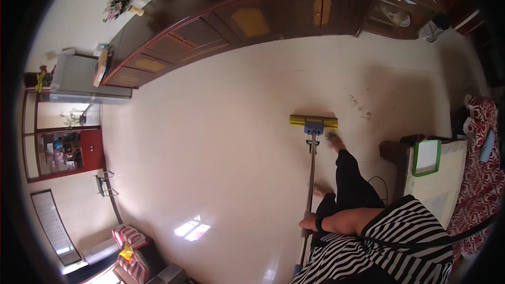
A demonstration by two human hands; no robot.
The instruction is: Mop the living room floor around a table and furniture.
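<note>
My right hand (309, 222), with a dark band at the wrist, grips the metal pole of a sponge mop (312, 173). The mop's yellow sponge head (313, 121) rests on the pale tiled floor (221, 134), beside my bare foot (334, 141). A grey-blue bracket joins the head to the pole. Toward the bottom of the view the pole runs down past my striped top (355, 260) to a blue part. Dark smudges (360, 106) mark the tiles to the right of the mop head. My left hand is out of view.
A long dark wooden cabinet (284, 14) borders the far side. A refrigerator (75, 75) stands left of it. On my right is a pale-topped piece of furniture (434, 189) with a green-framed board (427, 157), near red patterned fabric (481, 189). A stool (105, 185) is by the left wall.
</note>
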